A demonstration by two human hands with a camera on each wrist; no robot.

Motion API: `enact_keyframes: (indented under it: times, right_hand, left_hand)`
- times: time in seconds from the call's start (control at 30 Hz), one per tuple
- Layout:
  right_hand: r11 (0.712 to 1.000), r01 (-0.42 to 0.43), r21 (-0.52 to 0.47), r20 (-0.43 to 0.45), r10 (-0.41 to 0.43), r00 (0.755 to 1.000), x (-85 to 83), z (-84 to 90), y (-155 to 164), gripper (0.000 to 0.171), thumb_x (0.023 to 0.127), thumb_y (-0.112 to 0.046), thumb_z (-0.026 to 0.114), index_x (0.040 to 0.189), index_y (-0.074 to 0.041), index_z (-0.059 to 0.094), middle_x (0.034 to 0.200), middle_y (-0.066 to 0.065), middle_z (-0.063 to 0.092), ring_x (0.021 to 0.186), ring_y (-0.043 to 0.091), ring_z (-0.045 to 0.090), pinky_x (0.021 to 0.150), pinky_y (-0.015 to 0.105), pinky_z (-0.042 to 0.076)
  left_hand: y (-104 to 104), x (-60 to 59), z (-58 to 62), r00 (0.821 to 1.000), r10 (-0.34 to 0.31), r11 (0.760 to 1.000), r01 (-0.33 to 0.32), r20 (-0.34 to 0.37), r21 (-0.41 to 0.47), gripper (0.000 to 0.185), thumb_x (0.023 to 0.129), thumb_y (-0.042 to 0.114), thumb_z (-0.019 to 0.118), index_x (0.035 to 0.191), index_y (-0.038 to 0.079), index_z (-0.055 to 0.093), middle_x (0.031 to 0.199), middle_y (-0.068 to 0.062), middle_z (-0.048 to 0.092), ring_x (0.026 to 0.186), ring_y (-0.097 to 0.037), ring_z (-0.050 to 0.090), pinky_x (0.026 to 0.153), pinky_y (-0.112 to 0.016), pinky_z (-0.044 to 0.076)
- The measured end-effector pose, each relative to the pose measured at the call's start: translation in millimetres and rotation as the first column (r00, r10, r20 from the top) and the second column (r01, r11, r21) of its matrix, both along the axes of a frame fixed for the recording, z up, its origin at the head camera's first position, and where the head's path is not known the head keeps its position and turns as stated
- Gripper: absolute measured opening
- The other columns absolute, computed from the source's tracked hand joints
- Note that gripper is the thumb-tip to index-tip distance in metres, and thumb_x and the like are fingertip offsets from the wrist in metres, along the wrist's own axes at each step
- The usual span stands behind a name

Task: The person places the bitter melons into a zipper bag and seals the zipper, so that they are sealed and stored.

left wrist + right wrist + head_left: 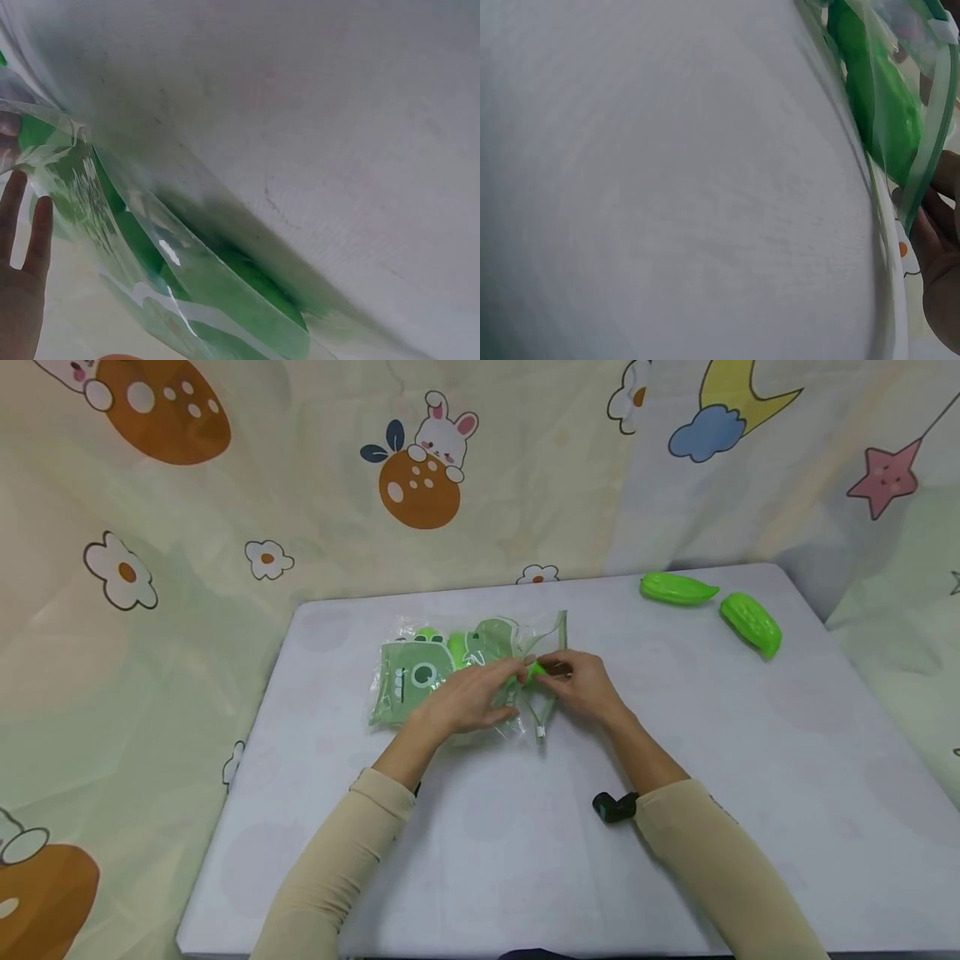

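Note:
A clear zip bag [405,681] with a green cartoon print lies at the middle of the table, several bright green toys inside it. Over its right part my left hand [468,697] reaches with fingers extended and thumb apart, touching the plastic near the mouth. My right hand [588,689] pinches the bag's mouth beside the green zip strip [934,142]. Between the hands, a bright green toy [536,672] shows at the mouth; in the right wrist view this long green toy [885,105] lies inside the plastic. Some left fingertips are hidden by plastic.
Two green toy vegetables lie at the table's back right: a smooth pod-like one [678,589] and a bumpy one like a bitter melon [752,624]. A white cloth covers the table [480,860]. A printed curtain [315,485] hangs behind it and at the sides.

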State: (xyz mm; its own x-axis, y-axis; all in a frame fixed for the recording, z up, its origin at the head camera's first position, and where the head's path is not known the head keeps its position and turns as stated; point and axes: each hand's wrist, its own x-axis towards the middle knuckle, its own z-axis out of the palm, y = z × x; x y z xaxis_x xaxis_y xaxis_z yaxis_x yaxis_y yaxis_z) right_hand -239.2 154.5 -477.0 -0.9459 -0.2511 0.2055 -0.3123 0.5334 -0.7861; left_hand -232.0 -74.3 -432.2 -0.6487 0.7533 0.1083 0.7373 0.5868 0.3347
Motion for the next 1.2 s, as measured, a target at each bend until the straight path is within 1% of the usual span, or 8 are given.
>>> enact_keyframes:
  times: [0.23, 0.43, 0.53, 0.67, 0.77, 0.9, 1.07, 1.2]
  right_hand:
    - [0.998, -0.068, 0.007, 0.005, 0.068, 0.998, -1.3, 0.5, 6, 0.027, 0.090, -0.012, 0.064, 0.117, -0.008, 0.066, 0.114, 0.005, 0.066, 0.100, 0.021, 0.063, 0.085, 0.035, 0.051]
    - [0.995, -0.065, -0.078, -0.010, 0.064, 0.998, -2.2, 1.3, 16, 0.025, 0.091, -0.009, 0.062, 0.116, -0.007, 0.064, 0.114, 0.006, 0.065, 0.102, 0.022, 0.062, 0.085, 0.032, 0.051]
    - [0.989, -0.077, -0.125, -0.022, 0.075, 0.997, -2.8, 4.2, 23, 0.027, 0.089, -0.005, 0.063, 0.115, -0.004, 0.063, 0.113, 0.009, 0.063, 0.102, 0.025, 0.062, 0.084, 0.030, 0.052]
    - [0.985, -0.103, -0.137, -0.027, 0.100, 0.995, -5.8, 9.5, 33, 0.032, 0.087, -0.003, 0.066, 0.118, -0.003, 0.061, 0.115, 0.013, 0.058, 0.103, 0.032, 0.061, 0.086, 0.037, 0.051]
    - [0.991, -0.092, -0.097, -0.034, 0.089, 0.995, -9.0, 14.3, 42, 0.034, 0.087, -0.004, 0.066, 0.120, -0.005, 0.060, 0.117, 0.012, 0.057, 0.105, 0.033, 0.060, 0.088, 0.041, 0.050]
    - [0.998, -0.052, -0.030, -0.077, 0.050, 0.996, -12.9, 20.3, 56, 0.033, 0.087, -0.003, 0.065, 0.120, -0.005, 0.061, 0.116, 0.009, 0.057, 0.106, 0.029, 0.059, 0.089, 0.042, 0.049]
    - [1.000, -0.026, 0.005, -0.104, 0.026, 0.994, -17.5, 21.4, 77, 0.032, 0.087, -0.001, 0.063, 0.119, -0.003, 0.061, 0.117, 0.008, 0.056, 0.108, 0.027, 0.055, 0.091, 0.046, 0.047]
    - [0.998, 0.012, 0.069, -0.096, -0.005, 0.995, -17.4, 19.1, 94, 0.032, 0.087, -0.003, 0.063, 0.120, -0.005, 0.061, 0.119, 0.007, 0.054, 0.111, 0.025, 0.053, 0.093, 0.045, 0.045]
  left_hand:
    - [-3, 2.0, -2.6, 1.000, 0.012, 1.000, -0.012, -0.005, -0.012, 0.051, 0.081, 0.035, 0.074, 0.121, 0.024, 0.045, 0.135, 0.011, 0.048, 0.066, -0.013, 0.049, 0.062, -0.028, 0.044]
    - [-5, 2.4, -4.4, 1.000, 0.013, 1.000, -0.013, 0.009, -0.009, 0.051, 0.080, 0.033, 0.075, 0.120, 0.023, 0.045, 0.145, 0.014, 0.038, 0.064, -0.012, 0.048, 0.062, -0.026, 0.044]
    - [-6, 3.1, -4.7, 1.000, 0.018, 1.000, -0.018, 0.012, -0.014, 0.054, 0.081, 0.033, 0.075, 0.124, 0.023, 0.045, 0.146, 0.014, 0.037, 0.064, -0.011, 0.048, 0.063, -0.025, 0.044]
    - [-7, 3.8, -5.2, 1.000, 0.022, 1.000, -0.022, 0.003, -0.005, 0.058, 0.081, 0.032, 0.074, 0.130, 0.022, 0.044, 0.138, 0.012, 0.046, 0.065, -0.012, 0.048, 0.062, -0.026, 0.043]
    - [-9, 4.6, -5.9, 1.000, 0.028, 1.000, -0.028, 0.001, -0.006, 0.054, 0.081, 0.032, 0.074, 0.125, 0.023, 0.045, 0.143, 0.013, 0.042, 0.065, -0.012, 0.048, 0.061, -0.026, 0.043]
    - [-11, 5.4, -6.1, 1.000, 0.031, 0.999, -0.031, 0.005, -0.019, 0.049, 0.081, 0.034, 0.074, 0.120, 0.023, 0.046, 0.150, 0.017, 0.029, 0.064, -0.013, 0.047, 0.061, -0.026, 0.043]
    - [-11, 3.7, -4.0, 0.999, 0.044, 0.999, -0.044, -0.018, -0.009, 0.053, 0.081, 0.034, 0.074, 0.125, 0.023, 0.047, 0.144, 0.013, 0.042, 0.067, -0.012, 0.047, 0.064, -0.026, 0.044]
    - [-11, 2.1, -2.6, 0.999, 0.035, 0.999, -0.035, -0.008, -0.014, 0.051, 0.081, 0.033, 0.074, 0.123, 0.023, 0.046, 0.144, 0.012, 0.041, 0.063, -0.013, 0.045, 0.061, -0.027, 0.043]
